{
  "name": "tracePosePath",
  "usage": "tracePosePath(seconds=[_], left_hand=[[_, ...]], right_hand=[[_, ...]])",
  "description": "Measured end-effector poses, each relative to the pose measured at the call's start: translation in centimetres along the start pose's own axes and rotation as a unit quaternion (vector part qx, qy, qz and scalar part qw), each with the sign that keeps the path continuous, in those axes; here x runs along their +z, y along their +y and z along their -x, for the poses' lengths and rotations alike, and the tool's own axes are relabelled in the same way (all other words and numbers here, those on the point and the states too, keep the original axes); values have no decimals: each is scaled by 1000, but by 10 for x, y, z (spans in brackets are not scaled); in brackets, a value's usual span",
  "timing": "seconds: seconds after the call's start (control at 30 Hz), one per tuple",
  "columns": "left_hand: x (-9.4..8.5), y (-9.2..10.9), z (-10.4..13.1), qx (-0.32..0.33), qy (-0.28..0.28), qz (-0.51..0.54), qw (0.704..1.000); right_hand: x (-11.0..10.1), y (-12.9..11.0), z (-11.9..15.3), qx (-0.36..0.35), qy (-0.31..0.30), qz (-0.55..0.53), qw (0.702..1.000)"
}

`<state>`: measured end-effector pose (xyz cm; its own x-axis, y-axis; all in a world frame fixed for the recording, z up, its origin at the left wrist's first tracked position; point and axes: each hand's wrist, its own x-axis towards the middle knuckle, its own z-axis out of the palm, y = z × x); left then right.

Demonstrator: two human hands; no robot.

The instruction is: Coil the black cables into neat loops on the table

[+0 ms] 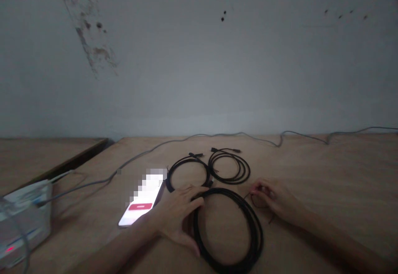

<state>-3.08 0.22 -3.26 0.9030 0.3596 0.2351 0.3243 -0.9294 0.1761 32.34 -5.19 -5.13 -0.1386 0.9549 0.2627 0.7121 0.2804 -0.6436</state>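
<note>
A large coil of black cable (257,234) lies on the wooden table nearest to me. My left hand (178,214) rests at its left edge, fingers spread, the fingertips touching the coil. To the right of the coil, my right hand (269,195) has thumb and fingers pinched on a thin dark tie (255,203), whose loose end hangs below the fingers. Two smaller black cable coils lie beyond, one at the left (178,164) partly behind my left hand and one at the right (245,167), each with connectors at its top.
A lit phone (144,199) lies left of my left hand. At the far left stands a white box (40,220) with a red light. A long grey cable (139,154) runs across the table (326,174) near the wall.
</note>
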Motion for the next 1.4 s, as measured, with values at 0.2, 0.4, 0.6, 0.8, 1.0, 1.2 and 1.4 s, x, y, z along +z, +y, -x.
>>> tracePosePath(seconds=[0.2,0.4,0.6,0.8,1.0,1.2,1.4], left_hand=[[1,5,-3,-34,-3,13,999],[1,8,-4,-42,8,27,999],[1,9,-2,-31,11,19,999],[0,11,-2,-24,3,17,1000],[1,10,-2,-36,-6,25,999],[0,13,-3,-51,-6,27,998],[2,13,-3,-54,-8,21,998]], right_hand=[[-5,-10,1,-2,16,2,1000],[2,-18,7,-6,28,-27,999],[6,-18,10,-12,18,-35,999],[7,-13,12,-17,24,-54,998],[5,-12,10,-9,17,-60,998],[13,-4,14,-46,43,20,998],[29,17,21,-139,32,68,987]])
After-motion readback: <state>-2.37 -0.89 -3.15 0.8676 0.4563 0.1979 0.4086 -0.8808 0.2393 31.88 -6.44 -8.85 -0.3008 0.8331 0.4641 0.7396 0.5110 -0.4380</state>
